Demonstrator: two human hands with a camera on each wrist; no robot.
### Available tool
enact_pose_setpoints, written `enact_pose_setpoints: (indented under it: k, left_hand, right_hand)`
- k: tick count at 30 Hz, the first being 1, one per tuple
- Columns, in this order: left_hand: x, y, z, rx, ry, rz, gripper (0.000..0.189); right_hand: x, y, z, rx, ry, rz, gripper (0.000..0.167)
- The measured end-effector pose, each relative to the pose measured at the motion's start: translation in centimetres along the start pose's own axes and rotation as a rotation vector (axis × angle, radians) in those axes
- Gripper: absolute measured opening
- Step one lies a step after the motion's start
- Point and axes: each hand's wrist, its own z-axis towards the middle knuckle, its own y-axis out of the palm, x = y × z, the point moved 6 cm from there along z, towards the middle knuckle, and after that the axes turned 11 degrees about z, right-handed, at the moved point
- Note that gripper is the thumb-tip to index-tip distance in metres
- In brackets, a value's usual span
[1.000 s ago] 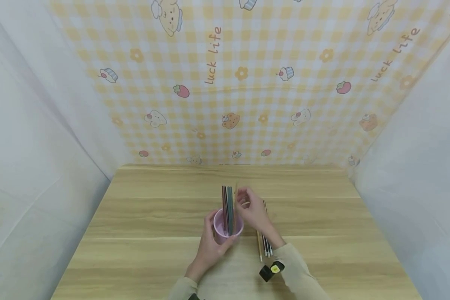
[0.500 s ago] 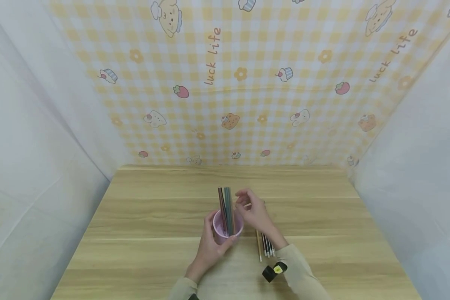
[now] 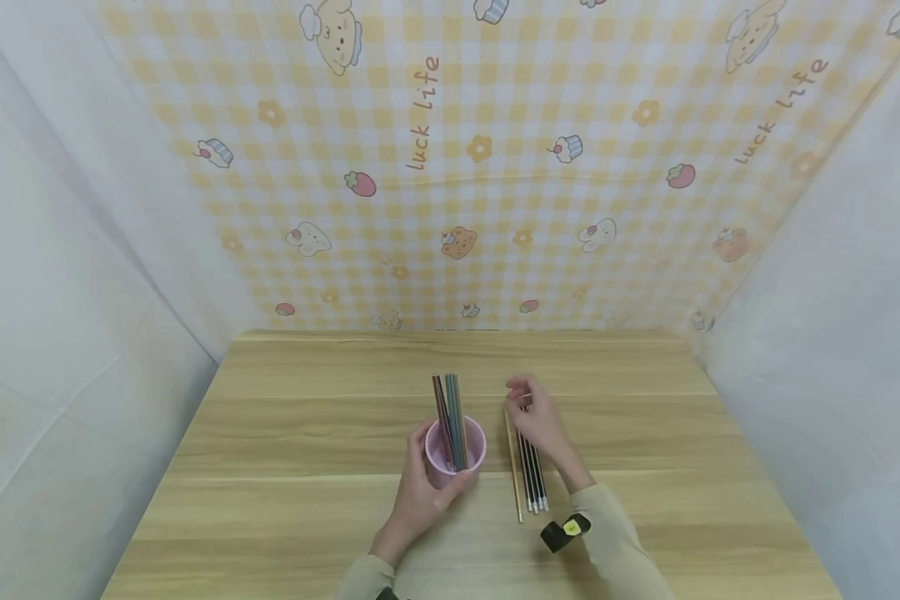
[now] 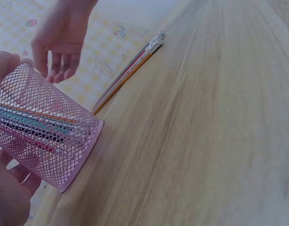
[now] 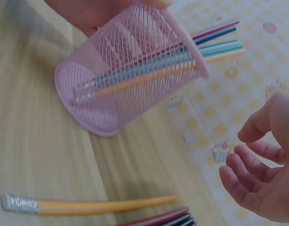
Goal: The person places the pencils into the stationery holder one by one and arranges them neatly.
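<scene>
My left hand [image 3: 418, 498] grips a pink mesh pencil cup [image 5: 130, 106] round its side. Several pencils [image 3: 450, 417] in red, blue, green and yellow lean inside the cup, their eraser ends down. Over the far ends of the pencils on the table hovers my right hand [image 3: 542, 423]; in the right wrist view its fingers [image 5: 250, 162] are loosely bent with nothing between them. Beneath it lies a yellow pencil [image 5: 88, 206], and just right of that a small row of dark pencils [image 3: 534, 483], eraser ends toward me.
The wooden table [image 3: 300, 433] runs back to a yellow checked cloth [image 3: 390, 208]. White sheets [image 3: 67, 333] close off both sides. A black band with a yellow mark [image 3: 567, 532] sits at the right wrist.
My right hand let go of a yellow pencil in the cup and moved right, over the pencils on the table. The pencils in the cup tipped slightly left. My left hand stayed on the cup.
</scene>
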Motion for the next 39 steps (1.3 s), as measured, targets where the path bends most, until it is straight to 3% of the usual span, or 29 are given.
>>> enact_pose_setpoints:
  k: [6, 12, 15, 19, 22, 25, 32, 39]
  left_hand:
    - [-0.1, 0.1, -0.1, 0.009, -0.021, -0.009, 0.091]
    - [-0.1, 0.2, -0.1, 0.018, -0.052, 0.005, 0.094]
    - [0.5, 0.1, -0.1, 0.030, -0.062, 0.015, 0.095]
    - [2.4, -0.5, 0.0, 0.038, -0.042, 0.021, 0.093]
    - [3.6, -1.0, 0.1, 0.034, -0.023, 0.029, 0.090]
    - [3.8, -1.1, 0.2, 0.033, -0.015, 0.028, 0.089]
    - [3.7, -1.1, 0.2, 0.024, -0.015, 0.004, 0.091]
    - [3.7, -1.0, 0.1, 0.010, -0.043, -0.017, 0.092]
  right_hand:
    - [2.4, -1.0, -0.1, 0.027, 0.099, -0.012, 0.034]
    - [4.4, -1.7, -0.5, 0.021, 0.139, -0.074, 0.034]
    - [5.3, -2.0, -0.6, 0.014, 0.170, -0.088, 0.036]
    - [6.2, -2.3, -0.8, 0.012, 0.199, -0.088, 0.041]
    - [6.5, -2.4, -0.8, 0.015, 0.206, -0.097, 0.044]
    - [6.6, -2.4, -0.8, 0.011, 0.220, -0.125, 0.046]
    - [6.0, -2.1, -1.2, -0.001, 0.283, -0.294, 0.055]
    - [5.5, -2.4, -1.1, -0.007, 0.295, -0.429, 0.048]
